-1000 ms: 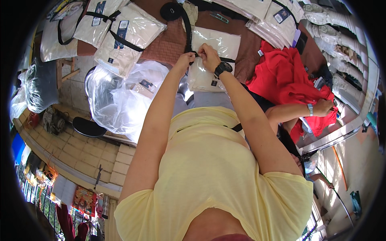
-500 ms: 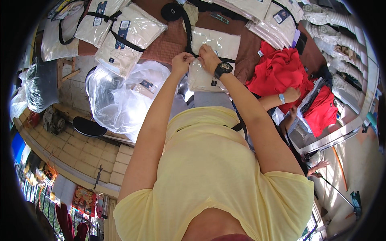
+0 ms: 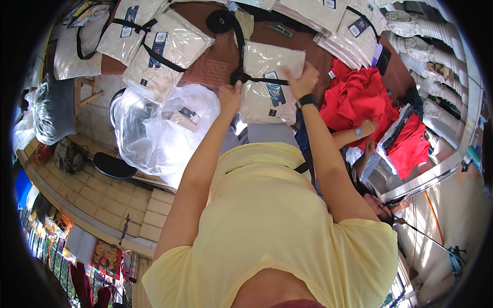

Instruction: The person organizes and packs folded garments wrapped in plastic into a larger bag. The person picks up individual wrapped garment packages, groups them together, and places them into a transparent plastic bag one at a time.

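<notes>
A bundle of folded cream cloth in clear plastic (image 3: 275, 57) lies in front of me, with a dark blue tag under the film. A black ribbon (image 3: 264, 79) crosses its middle and gathers in a dark knot or loop at the left edge. My left hand (image 3: 229, 98) is closed at that edge, its thumb just below the gathered ribbon. Around the right edge wrap the fingers of my right hand (image 3: 304, 82), the thumb by the ribbon's right end. A black ribbon roll (image 3: 220, 18) lies farther back, its tail running down to the knot.
More ribbon-tied cream packs (image 3: 164, 51) lie at the left, others (image 3: 354, 25) at the back right. A small green-handled tool (image 3: 280, 30) sits at the back. Clear plastic bags (image 3: 154, 128) bulge at the near left. At the right, another person's hand (image 3: 367, 128) touches red cloth (image 3: 354, 97).
Both hands were together at the ribbon near the pack's left part. Now they are apart: my right hand has moved right to the far edge, my left slightly down. The ribbon lies across the pack.
</notes>
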Demonstrator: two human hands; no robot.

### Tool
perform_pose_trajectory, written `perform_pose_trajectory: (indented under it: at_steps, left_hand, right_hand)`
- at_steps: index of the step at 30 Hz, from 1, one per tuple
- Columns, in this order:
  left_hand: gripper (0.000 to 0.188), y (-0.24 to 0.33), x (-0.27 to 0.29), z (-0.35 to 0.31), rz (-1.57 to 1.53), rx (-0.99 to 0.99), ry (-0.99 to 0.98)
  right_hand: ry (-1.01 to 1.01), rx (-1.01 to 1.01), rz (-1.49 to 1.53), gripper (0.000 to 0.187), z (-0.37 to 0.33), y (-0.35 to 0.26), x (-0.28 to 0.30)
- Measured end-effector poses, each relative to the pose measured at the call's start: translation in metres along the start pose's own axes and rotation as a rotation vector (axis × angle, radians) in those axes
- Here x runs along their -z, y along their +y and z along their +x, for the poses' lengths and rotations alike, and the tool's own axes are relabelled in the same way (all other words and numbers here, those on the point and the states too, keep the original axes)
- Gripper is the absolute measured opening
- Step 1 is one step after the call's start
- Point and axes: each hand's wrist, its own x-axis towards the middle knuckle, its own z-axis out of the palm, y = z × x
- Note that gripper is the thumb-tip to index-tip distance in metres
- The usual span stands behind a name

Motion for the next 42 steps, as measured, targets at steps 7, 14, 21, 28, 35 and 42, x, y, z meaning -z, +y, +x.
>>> perform_pose_trajectory:
  at_steps: [7, 14, 21, 28, 35, 42]
  left_hand:
    - [0.07, -0.004, -0.036, -0.011, -0.016, 0.041, -0.111]
    - [0.073, 0.006, -0.029, 0.019, -0.484, 0.393, -0.318]
    - [0.075, 0.027, -0.034, 0.01, -0.148, 0.238, -0.171]
    - [0.078, -0.023, -0.005, -0.012, -0.185, -0.062, -0.465]
    - [0.079, -0.01, -0.019, -0.027, -0.287, -0.17, -0.386]
    - [0.064, 0.009, 0.013, -0.015, 0.174, -0.112, 0.101]
  right_hand:
    - [-0.319, -0.455, 0.505, 0.106, -0.011, 0.06, -0.024]
    - [-0.373, -0.517, 0.586, 0.116, -0.014, 0.051, -0.02]
    - [-0.377, -0.499, 0.681, 0.108, -0.024, 0.068, -0.045]
    - [-0.513, -0.458, 0.566, 0.111, -0.054, 0.083, -0.028]
    - [-0.412, -0.44, 0.754, 0.103, -0.053, 0.054, -0.01]
    - [0.046, 0.037, -0.099, 0.083, 0.019, 0.019, 0.007]
